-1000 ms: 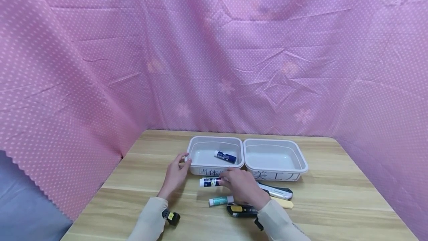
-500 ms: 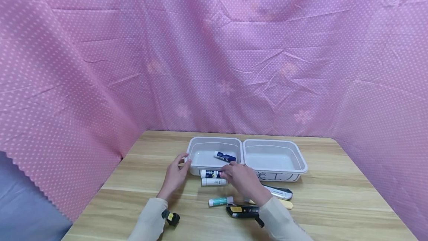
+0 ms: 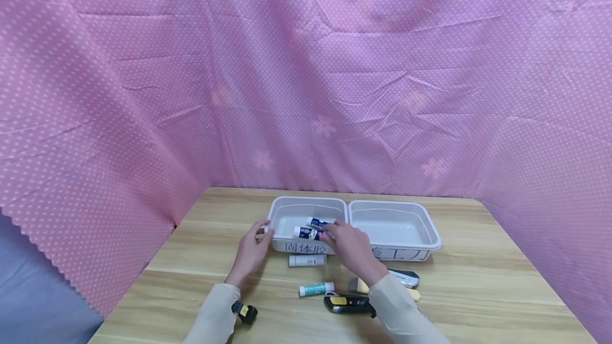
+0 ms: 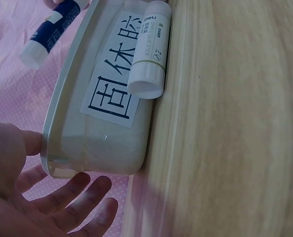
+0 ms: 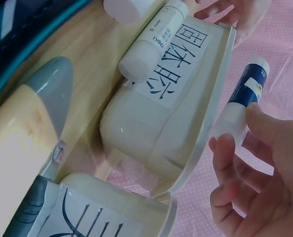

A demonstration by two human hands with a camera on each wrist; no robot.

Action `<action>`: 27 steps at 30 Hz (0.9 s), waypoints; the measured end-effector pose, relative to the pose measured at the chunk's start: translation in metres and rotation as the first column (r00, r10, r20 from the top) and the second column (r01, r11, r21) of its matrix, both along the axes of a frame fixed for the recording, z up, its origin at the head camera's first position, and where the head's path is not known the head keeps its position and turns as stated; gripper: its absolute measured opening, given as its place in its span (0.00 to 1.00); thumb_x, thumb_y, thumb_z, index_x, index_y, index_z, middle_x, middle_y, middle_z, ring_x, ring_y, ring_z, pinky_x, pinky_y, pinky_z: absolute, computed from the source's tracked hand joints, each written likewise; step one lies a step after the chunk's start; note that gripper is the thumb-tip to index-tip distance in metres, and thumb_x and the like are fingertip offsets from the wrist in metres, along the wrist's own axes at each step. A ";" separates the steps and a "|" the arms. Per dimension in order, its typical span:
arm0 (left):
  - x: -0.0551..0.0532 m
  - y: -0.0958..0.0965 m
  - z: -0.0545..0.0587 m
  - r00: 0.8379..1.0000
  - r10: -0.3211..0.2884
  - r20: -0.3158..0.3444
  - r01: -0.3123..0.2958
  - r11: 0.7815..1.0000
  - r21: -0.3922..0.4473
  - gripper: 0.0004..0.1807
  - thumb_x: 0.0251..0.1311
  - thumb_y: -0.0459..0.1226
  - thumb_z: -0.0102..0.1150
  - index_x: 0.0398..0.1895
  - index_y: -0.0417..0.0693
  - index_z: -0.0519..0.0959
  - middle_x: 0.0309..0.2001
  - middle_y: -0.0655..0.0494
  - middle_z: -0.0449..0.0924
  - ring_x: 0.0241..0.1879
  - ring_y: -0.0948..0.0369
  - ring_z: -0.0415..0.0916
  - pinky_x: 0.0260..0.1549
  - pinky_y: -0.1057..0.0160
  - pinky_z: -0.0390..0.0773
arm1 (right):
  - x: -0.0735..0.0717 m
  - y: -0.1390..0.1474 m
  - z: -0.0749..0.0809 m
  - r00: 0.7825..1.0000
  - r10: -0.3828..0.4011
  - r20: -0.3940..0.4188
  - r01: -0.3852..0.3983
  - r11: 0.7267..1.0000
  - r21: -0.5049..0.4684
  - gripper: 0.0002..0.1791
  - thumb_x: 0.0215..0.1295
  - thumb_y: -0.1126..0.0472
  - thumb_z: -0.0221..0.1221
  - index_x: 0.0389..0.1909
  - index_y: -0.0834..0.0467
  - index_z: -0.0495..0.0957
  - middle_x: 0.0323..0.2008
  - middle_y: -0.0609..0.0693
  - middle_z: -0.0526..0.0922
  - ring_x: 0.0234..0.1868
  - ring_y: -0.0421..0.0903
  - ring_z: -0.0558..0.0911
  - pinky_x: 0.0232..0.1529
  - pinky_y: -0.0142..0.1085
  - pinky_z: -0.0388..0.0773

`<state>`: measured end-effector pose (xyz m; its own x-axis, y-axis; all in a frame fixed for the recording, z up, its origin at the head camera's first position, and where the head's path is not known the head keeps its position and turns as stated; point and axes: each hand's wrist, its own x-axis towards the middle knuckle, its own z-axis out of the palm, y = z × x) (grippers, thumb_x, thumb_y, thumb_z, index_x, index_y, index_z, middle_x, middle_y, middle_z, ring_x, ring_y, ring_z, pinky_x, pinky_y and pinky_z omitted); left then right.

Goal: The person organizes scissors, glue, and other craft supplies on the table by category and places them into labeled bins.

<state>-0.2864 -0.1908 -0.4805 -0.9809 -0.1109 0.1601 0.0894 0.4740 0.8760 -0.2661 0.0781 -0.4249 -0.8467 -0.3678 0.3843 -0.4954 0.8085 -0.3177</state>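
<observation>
My right hand (image 3: 351, 251) pinches a dark blue glue stick (image 3: 306, 233) with a white cap by one end. It hangs over the front rim of the left white bin (image 3: 306, 199), which has a paper label with Chinese characters. My left hand (image 3: 252, 252) holds that bin at its front left corner, thumb on the rim (image 4: 45, 148). Inside the bin lies another blue glue stick (image 3: 315, 222), partly hidden by the right hand. A white glue stick (image 3: 307, 261) lies just in front of the label. Nearer to me is a green glue stick (image 3: 315, 289).
The right white bin (image 3: 423, 208), also labelled, stands against the left one. Around my right forearm lie a black utility knife (image 3: 346, 303) with yellow parts, a white-and-black one (image 3: 405, 277) and a yellow one (image 3: 414, 294), partly hidden. Pink cloth (image 3: 325, 94) hangs behind the table.
My right hand has lifted the blue glue stick away from me, from in front of the left bin to over its rim. The white glue stick has come into view. The left hand stays put.
</observation>
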 end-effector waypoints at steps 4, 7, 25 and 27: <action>0.000 0.001 0.002 1.000 0.009 -0.004 -0.009 1.000 -0.011 0.25 0.76 0.45 0.53 0.72 0.50 0.70 0.64 0.36 0.75 0.55 0.45 0.81 0.51 0.52 0.85 | -0.004 0.000 -0.001 0.999 -0.037 0.019 0.037 0.999 -0.017 0.15 0.73 0.48 0.60 0.50 0.52 0.86 0.42 0.48 0.87 0.32 0.43 0.82 0.31 0.38 0.81; 0.000 0.002 0.002 1.000 0.011 -0.015 -0.011 1.000 -0.015 0.25 0.76 0.45 0.53 0.71 0.49 0.71 0.63 0.36 0.76 0.54 0.45 0.82 0.50 0.52 0.85 | -0.007 0.000 -0.001 0.998 -0.058 0.021 0.058 0.998 -0.013 0.15 0.73 0.48 0.60 0.50 0.52 0.86 0.42 0.49 0.87 0.31 0.43 0.82 0.30 0.38 0.80; 0.000 0.001 -0.002 0.999 0.007 -0.033 -0.008 1.000 -0.008 0.24 0.76 0.45 0.54 0.71 0.49 0.71 0.62 0.34 0.76 0.53 0.44 0.82 0.48 0.53 0.86 | -0.014 -0.001 -0.004 0.995 -0.089 0.033 0.089 0.996 -0.002 0.15 0.73 0.48 0.60 0.49 0.53 0.87 0.40 0.48 0.85 0.33 0.43 0.81 0.31 0.39 0.79; 0.001 0.001 -0.001 0.999 0.007 -0.034 -0.008 1.000 -0.009 0.24 0.76 0.45 0.54 0.71 0.49 0.71 0.62 0.34 0.76 0.53 0.44 0.82 0.48 0.52 0.86 | -0.014 -0.001 -0.005 0.995 -0.090 0.033 0.091 0.996 -0.002 0.15 0.72 0.48 0.61 0.49 0.53 0.87 0.40 0.49 0.85 0.33 0.44 0.81 0.31 0.39 0.80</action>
